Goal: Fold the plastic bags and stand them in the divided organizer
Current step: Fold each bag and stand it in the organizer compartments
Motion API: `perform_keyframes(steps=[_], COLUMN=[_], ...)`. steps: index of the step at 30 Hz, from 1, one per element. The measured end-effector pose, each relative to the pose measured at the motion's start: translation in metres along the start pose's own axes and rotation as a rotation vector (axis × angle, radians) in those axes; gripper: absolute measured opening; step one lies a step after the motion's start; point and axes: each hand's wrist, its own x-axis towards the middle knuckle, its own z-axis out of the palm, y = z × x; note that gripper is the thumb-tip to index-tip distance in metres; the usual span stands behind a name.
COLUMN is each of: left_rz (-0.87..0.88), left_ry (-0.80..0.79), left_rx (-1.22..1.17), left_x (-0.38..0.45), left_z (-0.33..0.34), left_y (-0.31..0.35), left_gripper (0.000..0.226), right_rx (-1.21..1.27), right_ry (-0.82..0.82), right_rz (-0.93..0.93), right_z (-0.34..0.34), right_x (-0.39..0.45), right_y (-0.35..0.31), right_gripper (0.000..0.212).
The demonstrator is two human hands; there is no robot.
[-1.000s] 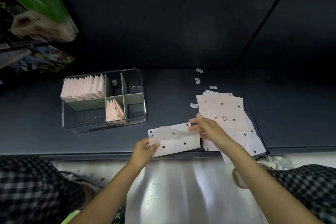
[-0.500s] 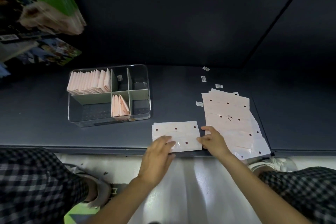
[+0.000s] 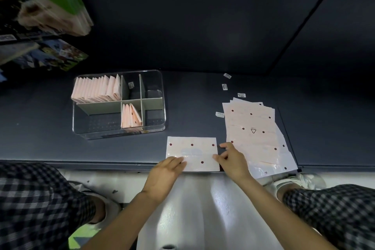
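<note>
Bag (image 3: pixel 192 153) flatter now — left hand (image 3: pixel 165 175) pressing near edge

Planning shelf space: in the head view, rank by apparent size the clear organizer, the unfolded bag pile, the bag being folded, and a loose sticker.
1. clear organizer
2. unfolded bag pile, nearly as large, so these two are unsure
3. bag being folded
4. loose sticker

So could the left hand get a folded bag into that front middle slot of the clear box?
Probably yes: the organizer is open-topped, up-left of the left hand, with nothing between.
</note>
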Motion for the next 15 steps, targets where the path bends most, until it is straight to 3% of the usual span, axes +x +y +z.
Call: perform_keyframes(steps=[2,6,9,12,15], left_rz=[0.010,0.022,0.008,-0.081,-0.274], left_ry=[-0.018,-0.038,-0.003,-0.016,-0.041], left_rx=[0.013,-0.016,-0.082,-0.208,-0.411], left_x=[0.001,0.002,0.004,0.007,0.009], left_z=[-0.003,-0.004,-0.003,-0.001,0.000], left_y=[-0.002,-0.005,-0.005,-0.007,-0.015], left_gripper=[0.055,0.046,0.032,0.007,0.021], right_rx=[-0.101,-0.336,-0.428,-0.274,-0.055], right_ry=[0.061,-0.162,-0.190,-0.070,-0.034], right_rz=[-0.194,-0.545,-0.576,-0.568,-0.407], right_z=[-0.002,0.001,0.006,0.006,0.002], right_x=[-0.004,-0.009,-0.008,-0.007,-0.006], right_y=[0.003,0.012,0.020,0.021,0.015], right_gripper=[0.045,0.065,0.059,0.034,0.020])
